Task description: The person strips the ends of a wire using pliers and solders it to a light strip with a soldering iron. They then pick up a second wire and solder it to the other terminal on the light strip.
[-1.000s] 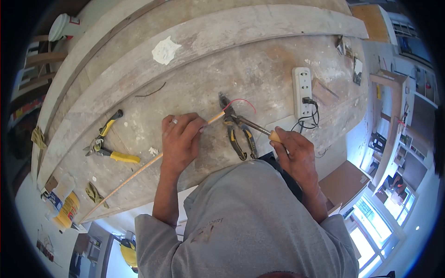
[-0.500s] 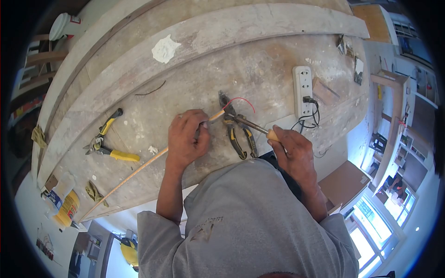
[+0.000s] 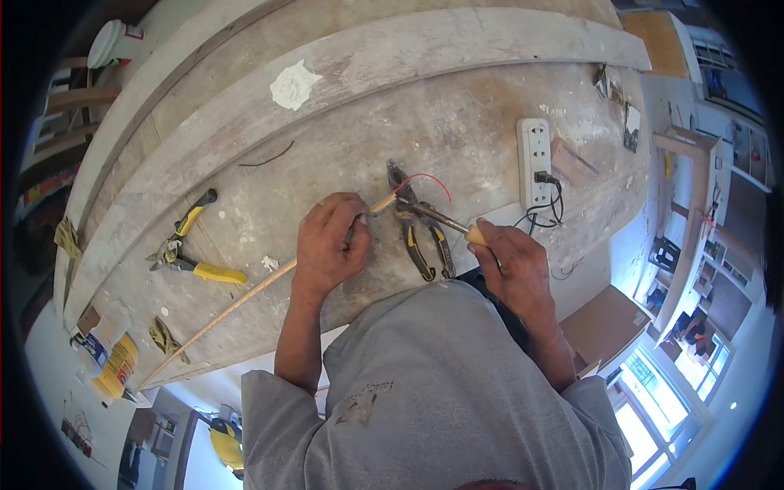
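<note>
My left hand (image 3: 333, 241) is closed with thumb and fingers pinching a long narrow orange-tan strip (image 3: 237, 309), which looks like an LED strip. It runs down to the lower left edge of the table. At the strip's upper end a thin red wire (image 3: 431, 175) curves off to the right. In my right hand (image 3: 516, 265) is the pale handle of a soldering iron (image 3: 445, 219). Its metal shaft points left toward the strip's end; whether the tip touches cannot be made out. Beneath both lie black-and-yellow pliers (image 3: 416, 233), handles spread.
A white power strip (image 3: 535, 167) with a black plug and cord sits right of the hands. Yellow-handled cutters (image 3: 189, 249) lie at left, near a yellow-labelled bottle (image 3: 117, 363). A curved wooden piece (image 3: 392, 39) spans the back; a cardboard box (image 3: 603, 328) stands lower right.
Almost nothing differs. Both hands keep their grip and place, with only a slight shift of the view and of the soldering iron's handle.
</note>
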Demonstrator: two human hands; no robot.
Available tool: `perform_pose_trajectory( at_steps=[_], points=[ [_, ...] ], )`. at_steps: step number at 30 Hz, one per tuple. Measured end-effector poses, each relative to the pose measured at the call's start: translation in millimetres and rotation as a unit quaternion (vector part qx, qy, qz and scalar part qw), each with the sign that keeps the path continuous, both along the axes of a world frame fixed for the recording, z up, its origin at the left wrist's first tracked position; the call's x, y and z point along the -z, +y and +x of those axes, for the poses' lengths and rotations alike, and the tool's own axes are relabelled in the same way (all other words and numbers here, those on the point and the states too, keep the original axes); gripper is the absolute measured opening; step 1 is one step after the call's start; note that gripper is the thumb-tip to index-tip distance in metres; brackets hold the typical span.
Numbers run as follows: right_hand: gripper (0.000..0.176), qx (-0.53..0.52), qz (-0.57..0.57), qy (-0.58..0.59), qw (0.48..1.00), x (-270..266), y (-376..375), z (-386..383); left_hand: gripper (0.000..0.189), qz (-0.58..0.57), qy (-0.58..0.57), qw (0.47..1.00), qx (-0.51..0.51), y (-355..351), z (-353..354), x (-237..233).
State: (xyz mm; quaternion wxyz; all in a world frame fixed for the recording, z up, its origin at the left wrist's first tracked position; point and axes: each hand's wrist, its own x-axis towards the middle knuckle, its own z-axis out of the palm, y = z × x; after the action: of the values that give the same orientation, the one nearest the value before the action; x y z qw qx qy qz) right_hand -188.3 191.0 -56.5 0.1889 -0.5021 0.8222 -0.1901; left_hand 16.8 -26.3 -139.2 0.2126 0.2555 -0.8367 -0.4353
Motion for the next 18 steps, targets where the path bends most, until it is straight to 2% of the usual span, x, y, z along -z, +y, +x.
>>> perform_pose_trajectory(
  at_steps=[18],
  points=[
    [0.037,-0.001,0.003,0.002,1.000,0.5,1.8,-0.2,0.023,-0.005,0.002,1.000,-0.006,0.3,-0.4,3.0]
  ],
)
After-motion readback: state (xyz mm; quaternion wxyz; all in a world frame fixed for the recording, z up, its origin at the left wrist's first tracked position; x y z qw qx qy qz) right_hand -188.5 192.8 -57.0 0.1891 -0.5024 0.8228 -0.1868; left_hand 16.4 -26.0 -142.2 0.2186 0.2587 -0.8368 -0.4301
